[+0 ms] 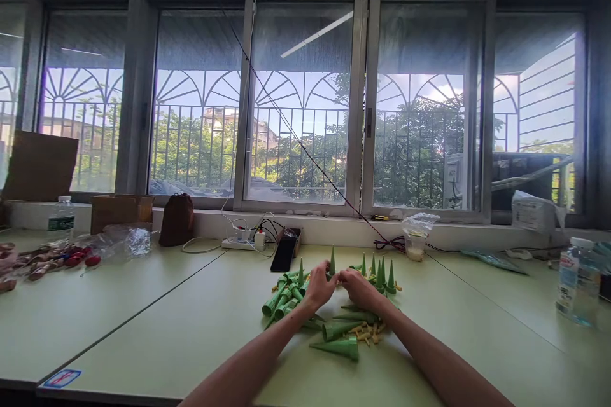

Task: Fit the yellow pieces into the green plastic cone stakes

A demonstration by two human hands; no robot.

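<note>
My left hand [321, 284] is closed around a green plastic cone [333, 259], which stands point up above the fingers. Against it my right hand [357, 286] is pinched, fingertips meeting the left ones; whatever they grip is hidden. Left of the hands lies a heap of green cones [282, 303], most on their sides. Several cones stand upright [391, 278] just beyond my right hand, with small yellow pieces around them. Nearer to me, between the forearms, a loose cone [340, 348] lies beside a scatter of small yellow plastic pieces [367, 334].
A black phone [284, 250] and a white power strip [238, 243] lie by the window ledge. A plastic bag in a cup [415, 240] stands at the back. Clear bottles [576, 283] are at right; red items [74, 258] clutter the left.
</note>
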